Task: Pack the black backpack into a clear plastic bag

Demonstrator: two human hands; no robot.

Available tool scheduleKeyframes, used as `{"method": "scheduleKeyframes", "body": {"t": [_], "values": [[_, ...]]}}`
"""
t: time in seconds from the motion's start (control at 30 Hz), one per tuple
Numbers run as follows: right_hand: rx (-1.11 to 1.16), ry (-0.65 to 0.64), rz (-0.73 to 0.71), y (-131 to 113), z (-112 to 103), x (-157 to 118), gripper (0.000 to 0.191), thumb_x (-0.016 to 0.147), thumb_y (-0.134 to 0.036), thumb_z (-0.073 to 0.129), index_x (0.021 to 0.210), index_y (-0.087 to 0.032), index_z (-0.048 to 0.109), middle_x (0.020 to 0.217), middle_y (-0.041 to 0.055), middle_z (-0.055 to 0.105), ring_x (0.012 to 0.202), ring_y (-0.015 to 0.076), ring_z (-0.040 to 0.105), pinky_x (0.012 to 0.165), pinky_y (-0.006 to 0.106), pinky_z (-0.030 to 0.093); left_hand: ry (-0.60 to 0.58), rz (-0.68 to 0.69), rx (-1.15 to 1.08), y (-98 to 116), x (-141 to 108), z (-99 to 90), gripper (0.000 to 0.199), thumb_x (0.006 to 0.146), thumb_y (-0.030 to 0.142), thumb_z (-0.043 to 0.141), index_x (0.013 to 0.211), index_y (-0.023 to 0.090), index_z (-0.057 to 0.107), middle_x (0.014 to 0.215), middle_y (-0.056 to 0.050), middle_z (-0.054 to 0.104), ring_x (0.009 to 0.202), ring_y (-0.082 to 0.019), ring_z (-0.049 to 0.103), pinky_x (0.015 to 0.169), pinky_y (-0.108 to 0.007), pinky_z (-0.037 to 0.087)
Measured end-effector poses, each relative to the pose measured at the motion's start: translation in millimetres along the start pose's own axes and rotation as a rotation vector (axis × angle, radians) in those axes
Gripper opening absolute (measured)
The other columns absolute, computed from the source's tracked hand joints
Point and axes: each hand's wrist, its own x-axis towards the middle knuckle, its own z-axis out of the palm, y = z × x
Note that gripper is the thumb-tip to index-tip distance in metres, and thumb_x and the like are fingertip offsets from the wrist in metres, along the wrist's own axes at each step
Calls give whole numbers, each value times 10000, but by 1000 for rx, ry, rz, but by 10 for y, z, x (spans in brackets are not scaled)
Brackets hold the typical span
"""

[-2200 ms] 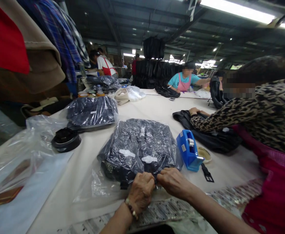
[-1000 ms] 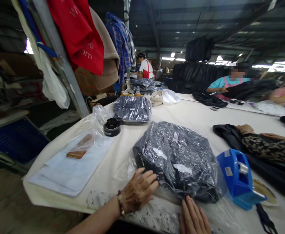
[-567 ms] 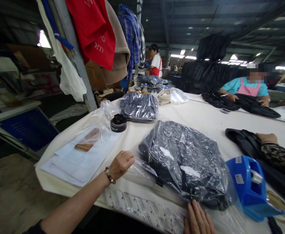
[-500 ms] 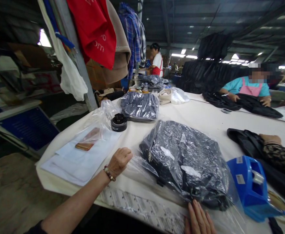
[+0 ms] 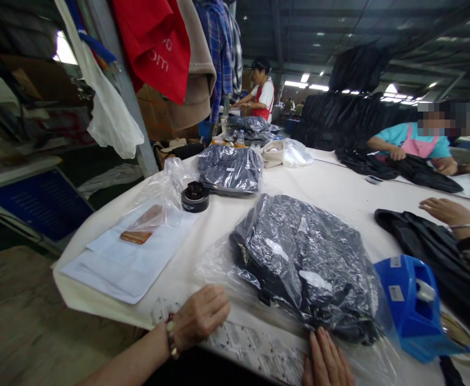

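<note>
A dark garment in a clear plastic bag (image 5: 307,262) lies on the white-covered table (image 5: 323,179) in front of me. My left hand (image 5: 202,315), a beaded bracelet at its wrist, is curled closed at the table's near edge, by the bag's lower left side; what its fingers hold, if anything, is hidden. My right hand (image 5: 327,359) lies with fingers stretched out, their tips at the bag's near edge. A second bagged dark garment (image 5: 230,169) is farther back.
At left are white papers (image 5: 118,262), a brown phone-like item (image 5: 136,236) and a black tape roll (image 5: 195,197). A blue tape dispenser (image 5: 411,311) stands at right. Beyond it a co-worker's hand (image 5: 452,212) hovers by black cloth. Two other people are farther back.
My left hand has moved down toward the near table edge, away from the bag's left corner. My right hand is nearly unmoved. The co-worker's hand at right has lifted and opened.
</note>
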Motion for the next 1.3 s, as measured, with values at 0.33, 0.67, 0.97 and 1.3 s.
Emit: {"method": "scheduleKeyframes", "body": {"t": [0.33, 0.67, 0.97, 1.3], "values": [[1, -25, 18, -50, -80, 64, 559, 803, -179, 425, 1355, -131, 354, 1075, 149, 650, 933, 291, 627, 815, 445, 468, -61, -20, 14, 104, 382, 591, 202, 854, 88, 380, 886, 113, 578, 773, -59, 643, 732, -174, 580, 691, -344, 470], [64, -83, 29, -78, -232, 126, 557, 812, -127, 408, 1362, -95, 325, 1265, 184, 523, 1001, 311, 593, 836, 460, 466, -59, 244, -137, 357, 278, 417, 246, 822, 121, 438, 581, 168, 446, 582, 2, 462, 541, -120, 426, 507, -273, 344], [62, -148, -61, -21, -293, 98, 628, 752, -117, 447, 1357, -35, 301, 1418, 180, 323, 1091, 314, 531, 845, 446, 460, 172, 191, -88, 392, 157, 357, 169, 821, 68, 451, 773, 137, 597, 1017, -66, 622, 1047, -175, 489, 950, -377, 340], [114, -161, -23, -60, -305, 117, 618, 760, -118, 442, 1357, -41, 302, 1434, 169, 303, 1199, 324, 443, 898, 456, 421, 82, 220, -210, 247, 365, 382, 212, 855, 78, 402, 714, 141, 547, 897, -55, 666, 920, -163, 560, 821, -307, 455]]}}
